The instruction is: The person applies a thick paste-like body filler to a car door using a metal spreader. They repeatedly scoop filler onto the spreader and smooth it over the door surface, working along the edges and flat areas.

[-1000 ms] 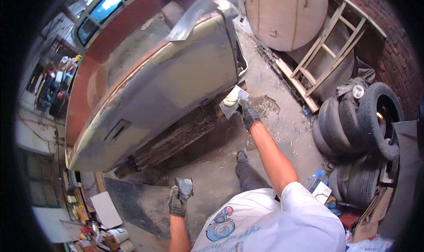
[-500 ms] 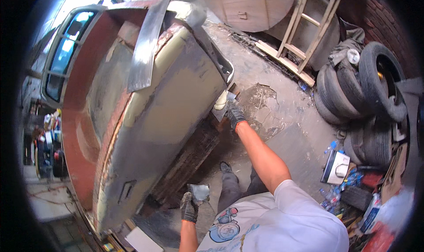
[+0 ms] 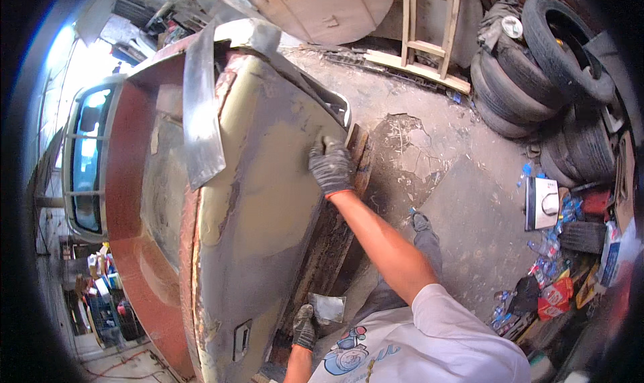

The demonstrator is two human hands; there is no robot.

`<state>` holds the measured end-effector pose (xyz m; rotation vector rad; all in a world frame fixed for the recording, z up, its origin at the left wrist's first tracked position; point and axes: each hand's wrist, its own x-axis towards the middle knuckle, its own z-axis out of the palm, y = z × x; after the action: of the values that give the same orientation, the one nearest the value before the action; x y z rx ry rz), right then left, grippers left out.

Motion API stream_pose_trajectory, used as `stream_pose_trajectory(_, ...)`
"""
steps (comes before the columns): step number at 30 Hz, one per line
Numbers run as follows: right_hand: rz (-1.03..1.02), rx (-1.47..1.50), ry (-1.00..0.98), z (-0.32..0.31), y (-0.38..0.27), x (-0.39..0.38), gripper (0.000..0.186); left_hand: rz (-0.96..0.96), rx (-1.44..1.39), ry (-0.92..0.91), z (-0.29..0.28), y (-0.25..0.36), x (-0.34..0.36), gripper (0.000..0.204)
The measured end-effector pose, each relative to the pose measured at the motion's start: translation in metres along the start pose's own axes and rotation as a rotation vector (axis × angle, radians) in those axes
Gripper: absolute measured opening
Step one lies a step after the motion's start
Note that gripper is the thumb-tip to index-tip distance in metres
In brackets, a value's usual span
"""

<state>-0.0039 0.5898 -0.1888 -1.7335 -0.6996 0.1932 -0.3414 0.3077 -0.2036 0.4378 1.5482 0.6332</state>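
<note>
the filler-patched car door (image 3: pixel 268 202) stands on edge on the floor. the gloved right hand (image 3: pixel 331 166) presses flat on it, fingers spread; the left hand (image 3: pixel 305 326) grips a metal spreader (image 3: pixel 327 308). uneven pressure could gouge the filler.

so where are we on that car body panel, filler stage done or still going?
Done: grey filler covers much of the car body panel. In hand: the gloved right hand presses flat on the panel near its edge; the left hand holds a metal spreader low, off the surface. Left: rusty, bare strips along the panel's seam look untreated, and the grey filler looks patchy, with no paint over it.
</note>
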Motion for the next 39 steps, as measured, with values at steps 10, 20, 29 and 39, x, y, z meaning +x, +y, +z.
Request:
stream_pose_trajectory(10, 0.449, 0.318, -0.125, -0.033, 0.065, -0.012, 0.029, -0.170, 0.042, 0.037, -0.045, -0.006, 0.033, 0.015)
stream_pose_trajectory(20, 0.352, 0.285, -0.128, 0.009, 0.069, -0.010, 0.031, -0.188, 0.056, 0.039, -0.031, 0.012, 0.008, 0.024)
stream_pose_trajectory(29, 0.055, 0.216, 0.155, -0.026, 0.012, -0.020, 0.009, -0.273, 0.000, 0.030, -0.044, 0.002, 0.042, 0.024)
stream_pose_trajectory(39, 0.584, 0.149, -0.184, 0.008, 0.112, -0.002, 0.032, -0.248, 0.057, 0.099, -0.062, -0.006, 0.042, 0.024)
